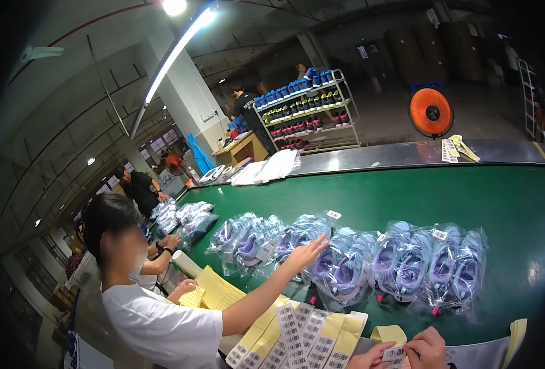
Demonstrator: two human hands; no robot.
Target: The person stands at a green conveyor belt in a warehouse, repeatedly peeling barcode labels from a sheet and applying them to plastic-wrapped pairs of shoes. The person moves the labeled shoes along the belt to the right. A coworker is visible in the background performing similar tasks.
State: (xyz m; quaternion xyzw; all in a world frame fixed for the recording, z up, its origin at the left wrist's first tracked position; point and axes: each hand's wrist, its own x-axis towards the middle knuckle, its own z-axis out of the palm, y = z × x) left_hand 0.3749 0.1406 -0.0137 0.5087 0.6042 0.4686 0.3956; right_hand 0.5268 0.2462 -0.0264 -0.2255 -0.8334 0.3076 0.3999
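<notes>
At the lower edge, my left hand pinches a strip of barcode labels with yellow backing. My right hand has its fingers closed on the other side of the same strip. A folded yellow piece of backing paper rises just behind the strip. Beyond my hands, pairs of light-blue and lilac shoes in clear plastic bags lie in a row on the green conveyor belt. Small white labels show on some bags. Left of my hands, several barcode label sheets overlap on the near ledge.
A co-worker in a white shirt stands at the left, one hand stretched over the bagged shoes. Further off are another person, white papers on the far metal edge, a shoe rack and an orange fan.
</notes>
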